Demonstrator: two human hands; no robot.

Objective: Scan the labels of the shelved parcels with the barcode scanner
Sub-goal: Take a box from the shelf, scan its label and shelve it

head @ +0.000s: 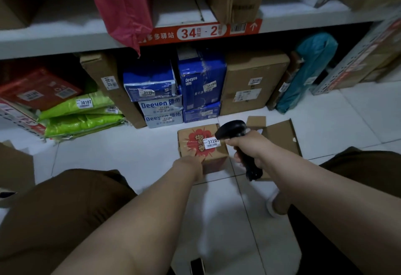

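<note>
1. The shelf (65, 36) runs across the room beyond both hands, its edge carrying a red strip marked 34 - 2 (200, 31); a pink bag (125, 7) hangs over that edge.
2. Under the shelf, well beyond the grips, parcels stand on the white tiled floor (121, 155): a tall brown carton (251, 83), blue Deeyeo packs (201, 79), green bags (82, 118) labelled 30107, a teal bag (308, 72) leaning on the right.
3. An opened flat cardboard box (282, 135) lies on the floor just behind the right hand.
4. The small brown box (201, 144) with a red splash print sits on the floor between the two hands.
5. The left hand (191, 164) holds the box's near edge, fingers pressed on its top face.
6. The right hand (247, 146) has its grip wrapped tight around the black barcode scanner (234, 131) (handle pointing down toward the person).
7. The scanner's head hovers just over the box's white label (211, 142), reading 3120 and a hidden last digit.
</note>
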